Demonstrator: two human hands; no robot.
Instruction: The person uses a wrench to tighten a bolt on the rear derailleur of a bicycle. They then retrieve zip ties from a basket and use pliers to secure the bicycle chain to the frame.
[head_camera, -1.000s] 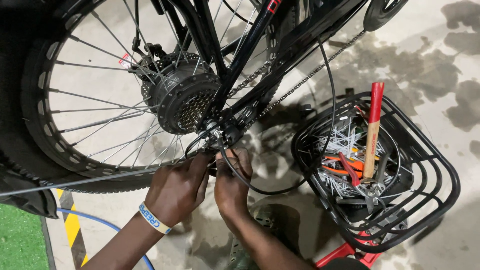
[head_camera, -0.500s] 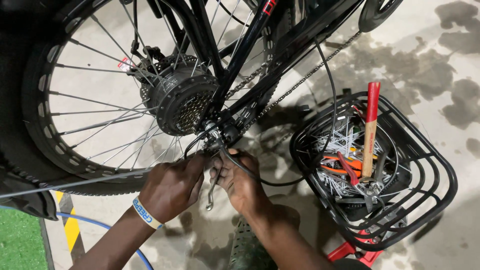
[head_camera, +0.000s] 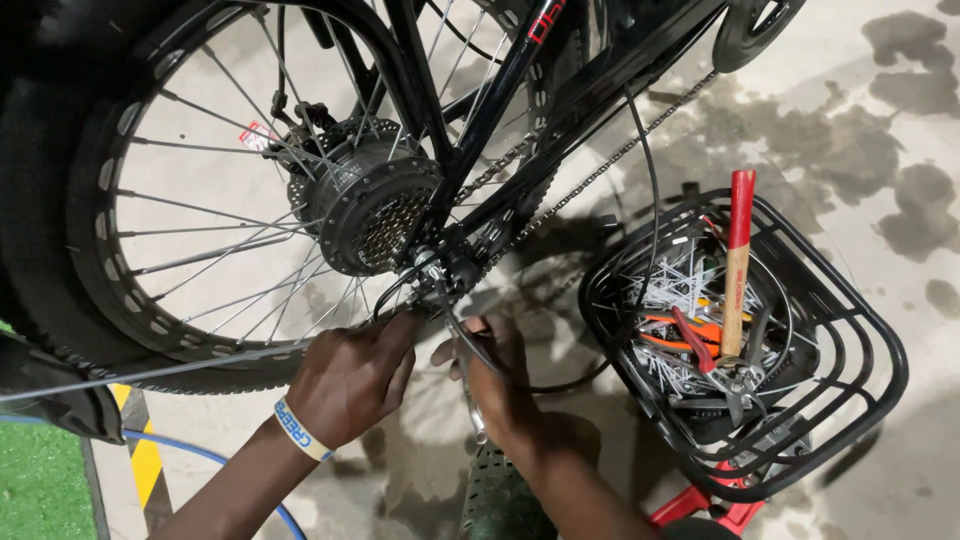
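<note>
The head camera looked down on the rear of a black bicycle standing on stained concrete. Its rear wheel (head_camera: 200, 210) filled the upper left, with the hub and sprocket cluster (head_camera: 375, 215) near the middle of the picture and the chain (head_camera: 600, 165) running from there up to the right.

Both hands met just below the axle. The left hand (head_camera: 350, 378), a pale blue wristband (head_camera: 302, 430) on its wrist, reached up with its fingertips at the frame end beside the sprockets; whether they pinched anything could not be told. The right hand (head_camera: 500, 385) was closed around a slim metal tool (head_camera: 470, 385). The tool's long axis ran nearly upright in the picture, leaning a little: its upper end pointed up and left toward the axle nut, its lower end stuck out below the palm toward the bottom edge. A thin black cable (head_camera: 560, 385) looped out from under the right hand toward the right.

To the right, well apart from the hands, sat a black wire basket (head_camera: 870, 330) on the floor. In it lay a hammer with a red-topped wooden handle (head_camera: 738, 265) pointing up, orange-handled pliers (head_camera: 690, 335) and loose spokes. A small red-and-white label (head_camera: 258, 132) sat on the spokes at upper left. Green matting (head_camera: 40, 485) and a yellow floor stripe (head_camera: 145, 460) showed at lower left.
</note>
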